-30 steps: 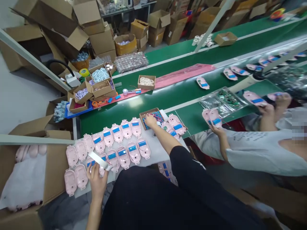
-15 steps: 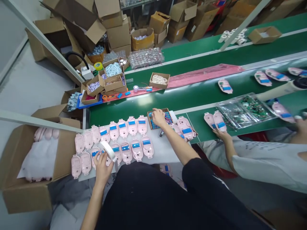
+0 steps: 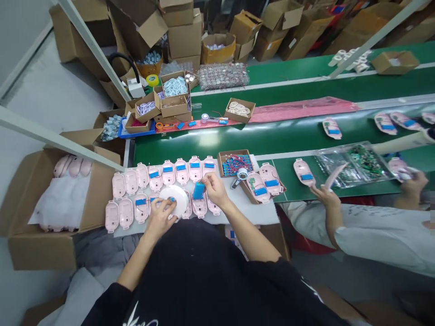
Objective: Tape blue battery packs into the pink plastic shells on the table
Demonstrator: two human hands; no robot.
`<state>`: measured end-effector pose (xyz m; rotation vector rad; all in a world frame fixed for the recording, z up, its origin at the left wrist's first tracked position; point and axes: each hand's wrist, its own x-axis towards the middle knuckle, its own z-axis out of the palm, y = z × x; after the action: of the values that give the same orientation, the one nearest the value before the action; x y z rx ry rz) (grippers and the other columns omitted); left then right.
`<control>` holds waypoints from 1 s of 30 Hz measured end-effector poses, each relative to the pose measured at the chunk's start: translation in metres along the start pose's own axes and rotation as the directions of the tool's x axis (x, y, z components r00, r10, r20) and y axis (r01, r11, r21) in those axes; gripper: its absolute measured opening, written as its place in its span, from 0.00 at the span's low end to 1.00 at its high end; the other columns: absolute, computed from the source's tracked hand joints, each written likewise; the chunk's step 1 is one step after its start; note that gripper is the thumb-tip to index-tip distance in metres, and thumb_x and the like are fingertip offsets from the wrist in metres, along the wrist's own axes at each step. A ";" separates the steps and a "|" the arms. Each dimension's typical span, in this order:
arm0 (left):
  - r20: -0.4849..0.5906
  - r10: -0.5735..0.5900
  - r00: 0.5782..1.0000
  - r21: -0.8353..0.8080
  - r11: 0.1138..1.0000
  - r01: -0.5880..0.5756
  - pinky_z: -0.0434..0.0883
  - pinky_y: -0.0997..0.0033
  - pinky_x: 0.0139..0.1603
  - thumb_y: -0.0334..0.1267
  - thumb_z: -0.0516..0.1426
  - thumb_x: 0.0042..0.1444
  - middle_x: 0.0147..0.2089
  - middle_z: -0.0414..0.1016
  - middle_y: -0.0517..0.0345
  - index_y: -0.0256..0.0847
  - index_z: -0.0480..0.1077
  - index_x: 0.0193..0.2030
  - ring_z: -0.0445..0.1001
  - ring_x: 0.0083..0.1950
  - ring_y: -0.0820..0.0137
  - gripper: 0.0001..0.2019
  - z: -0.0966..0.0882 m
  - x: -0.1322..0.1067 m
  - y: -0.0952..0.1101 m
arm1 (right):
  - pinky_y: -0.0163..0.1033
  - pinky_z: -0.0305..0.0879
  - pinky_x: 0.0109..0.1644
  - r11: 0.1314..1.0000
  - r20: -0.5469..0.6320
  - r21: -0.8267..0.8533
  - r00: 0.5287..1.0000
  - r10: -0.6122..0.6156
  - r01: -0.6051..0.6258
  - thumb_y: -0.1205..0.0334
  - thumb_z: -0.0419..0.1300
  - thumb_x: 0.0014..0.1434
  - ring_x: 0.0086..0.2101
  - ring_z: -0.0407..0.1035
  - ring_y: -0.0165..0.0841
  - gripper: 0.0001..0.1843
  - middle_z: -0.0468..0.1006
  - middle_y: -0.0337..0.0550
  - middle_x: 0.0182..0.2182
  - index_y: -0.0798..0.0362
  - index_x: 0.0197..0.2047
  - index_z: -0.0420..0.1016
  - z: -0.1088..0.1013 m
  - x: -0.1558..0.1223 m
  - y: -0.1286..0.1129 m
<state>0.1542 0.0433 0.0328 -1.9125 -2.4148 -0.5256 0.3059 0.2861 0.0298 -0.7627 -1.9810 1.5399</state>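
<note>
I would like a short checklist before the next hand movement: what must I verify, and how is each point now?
1. Left hand holds white roll: ok.
2. Right hand holds blue battery: ok.
3. More batteries in the small carton: ok.
4. All pink shells contain a battery: not ok, several at the left are bare.
5. Held battery's wires untangled: cannot tell, too small.

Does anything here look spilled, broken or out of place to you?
Nothing clearly looks spilled or broken. Slightly odd: a few small blue pieces lie loose on the pink sheet along the green belt's far edge, while many blue packs sit in the cardboard box or pink shells. That may well be intentional.
</note>
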 end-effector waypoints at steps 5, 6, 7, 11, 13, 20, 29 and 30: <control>0.031 0.021 0.999 0.020 1.000 -0.022 0.65 0.50 0.61 0.29 0.62 0.58 0.50 0.78 0.47 0.41 0.76 0.59 0.66 0.56 0.53 0.21 -0.007 -0.010 0.001 | 0.40 0.71 0.37 0.969 -0.001 0.239 0.998 0.069 -0.067 0.32 0.53 0.68 0.29 0.75 0.38 0.25 0.81 0.42 0.29 0.46 0.39 0.63 0.015 -0.013 -0.016; 0.046 0.031 0.998 0.021 0.999 -0.032 0.65 0.50 0.61 0.29 0.62 0.58 0.51 0.78 0.47 0.41 0.75 0.60 0.65 0.56 0.53 0.22 -0.008 -0.012 0.002 | 0.41 0.71 0.38 0.947 0.005 0.309 0.996 0.088 -0.085 0.31 0.53 0.68 0.31 0.76 0.39 0.25 0.81 0.42 0.28 0.46 0.39 0.62 0.016 -0.014 -0.019; 0.061 0.043 0.997 0.020 0.999 -0.044 0.66 0.51 0.61 0.28 0.62 0.58 0.51 0.78 0.48 0.41 0.75 0.60 0.65 0.56 0.53 0.22 -0.009 -0.013 0.002 | 0.41 0.72 0.38 0.919 0.024 0.379 0.994 0.111 -0.112 0.31 0.54 0.67 0.31 0.77 0.39 0.25 0.81 0.41 0.27 0.46 0.38 0.61 0.017 -0.014 -0.021; 0.110 0.094 0.990 0.007 0.995 -0.095 0.66 0.52 0.60 0.27 0.62 0.58 0.52 0.77 0.50 0.43 0.74 0.61 0.65 0.56 0.54 0.23 -0.016 -0.016 0.006 | 0.39 0.69 0.32 0.794 0.205 0.541 0.959 0.195 -0.278 0.30 0.53 0.66 0.24 0.72 0.37 0.26 0.78 0.38 0.22 0.45 0.38 0.57 0.016 -0.015 -0.031; 0.125 0.114 0.985 0.014 0.993 -0.117 0.67 0.53 0.60 0.27 0.62 0.58 0.51 0.78 0.50 0.42 0.74 0.61 0.65 0.56 0.55 0.23 -0.020 -0.015 0.009 | 0.39 0.68 0.32 0.807 0.261 0.509 0.947 0.187 -0.299 0.30 0.51 0.67 0.23 0.70 0.37 0.26 0.77 0.37 0.21 0.45 0.37 0.56 0.015 -0.017 -0.035; 0.200 0.185 0.962 0.050 0.979 -0.199 0.69 0.53 0.61 0.25 0.56 0.63 0.52 0.77 0.52 0.46 0.71 0.63 0.67 0.53 0.58 0.23 -0.029 -0.010 0.022 | 0.39 0.63 0.38 0.893 0.161 -0.449 0.985 0.062 0.017 0.48 0.43 0.75 0.33 0.76 0.41 0.19 0.82 0.48 0.31 0.51 0.47 0.69 0.012 -0.018 -0.047; 0.329 0.169 0.929 0.043 0.980 -0.193 0.68 0.51 0.67 0.21 0.56 0.58 0.53 0.75 0.53 0.46 0.70 0.63 0.66 0.55 0.57 0.28 -0.033 -0.010 0.024 | 0.45 0.69 0.50 0.795 0.400 -0.603 0.885 0.238 0.059 0.52 0.46 0.76 0.45 0.79 0.47 0.19 0.84 0.57 0.43 0.54 0.56 0.72 0.038 -0.024 -0.041; 0.345 0.149 0.927 0.033 0.985 -0.170 0.69 0.52 0.65 0.20 0.57 0.57 0.54 0.75 0.53 0.46 0.69 0.64 0.66 0.57 0.57 0.29 -0.033 -0.012 0.023 | 0.47 0.70 0.53 0.874 0.456 -0.486 0.858 0.235 0.019 0.51 0.51 0.75 0.49 0.79 0.46 0.18 0.83 0.55 0.47 0.52 0.58 0.71 0.034 -0.026 -0.031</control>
<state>0.1728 0.0275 0.0673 -2.3133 -2.3895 -0.1153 0.2966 0.2383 0.0512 -0.7136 -2.8274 1.4253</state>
